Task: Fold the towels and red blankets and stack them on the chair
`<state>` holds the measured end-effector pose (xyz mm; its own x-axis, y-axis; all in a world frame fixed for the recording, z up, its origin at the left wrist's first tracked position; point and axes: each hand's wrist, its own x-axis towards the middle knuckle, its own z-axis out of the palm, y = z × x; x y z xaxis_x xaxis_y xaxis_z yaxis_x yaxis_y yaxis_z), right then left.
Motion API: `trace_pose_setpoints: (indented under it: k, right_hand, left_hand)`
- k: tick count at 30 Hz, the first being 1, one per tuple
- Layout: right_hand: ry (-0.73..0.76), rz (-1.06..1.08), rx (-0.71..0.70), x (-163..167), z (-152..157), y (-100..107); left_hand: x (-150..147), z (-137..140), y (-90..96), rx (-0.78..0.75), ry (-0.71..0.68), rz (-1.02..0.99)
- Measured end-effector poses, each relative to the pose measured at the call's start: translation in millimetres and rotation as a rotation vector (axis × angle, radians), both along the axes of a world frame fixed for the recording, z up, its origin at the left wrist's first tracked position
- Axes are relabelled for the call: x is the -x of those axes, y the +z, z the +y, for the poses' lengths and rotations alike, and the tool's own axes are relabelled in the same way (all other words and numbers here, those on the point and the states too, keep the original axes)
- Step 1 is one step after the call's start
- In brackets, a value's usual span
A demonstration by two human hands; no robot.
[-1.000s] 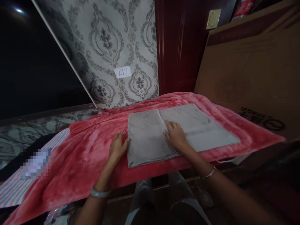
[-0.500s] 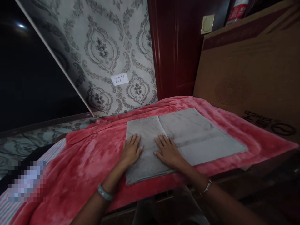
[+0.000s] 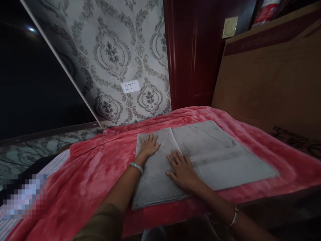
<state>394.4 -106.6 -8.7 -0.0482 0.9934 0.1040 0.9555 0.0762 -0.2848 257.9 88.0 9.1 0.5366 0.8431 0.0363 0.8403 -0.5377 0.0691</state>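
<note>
A soft grey rectangular plush cloth (image 3: 225,164) is lying flat w/ its left part doubled over as a grey plush flap (image 3: 160,174), the flap's free edge running across the middle. The left hand (image 3: 149,145) is resting palm-down near the flap's far left corner, fingers spread, gripping nothing; the right hand (image 3: 184,172) is also lying flat w/ fingers apart, over the flap's free edge & hiding part of it, so can't tell how straight that bit is sitting. Main risk, prob.: the flap creasing or skewing b/c the two palms are pressing unevenly or in diff. directions. The rumpled pink-red fleece blanket (image 3: 100,170) underneath is looking soft & loose, so a hard push could be dragging both layers askew. The cloth's near edge is also sitting close to the blanket's front edge, so a pull toward the body might be tipping a corner over. Further out, a pink-and-blue striped fabric (image 3: 58,164) is showing at left, a big brown cardboard box (image 3: 271,83) is standing at right, & a white paper card marked "277" (image 3: 130,86) is hanging on grey patterned wallpaper (image 3: 112,55) behind.
</note>
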Motion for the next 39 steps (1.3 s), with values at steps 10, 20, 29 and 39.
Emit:
trace_pose_setpoints:
  k: [10,20,29,39]
  right_hand:
    - [0.159,0.0,-0.151,-13,130,59]
    - [0.561,0.051,0.046,-16,119,11]
    - [0.923,0.36,0.286,-26,-27,37]
    - [0.268,0.16,-0.154,-80,182,28]
  left_hand:
    - [36,44,18.8,-0.068,-0.022,-0.258]
    - [49,51,-18.7,-0.011,-0.113,-0.133]
    - [46,48,-10.9,0.0,-0.096,-0.142]
    - [3,6,18.7,-0.021,-0.367,-0.13]
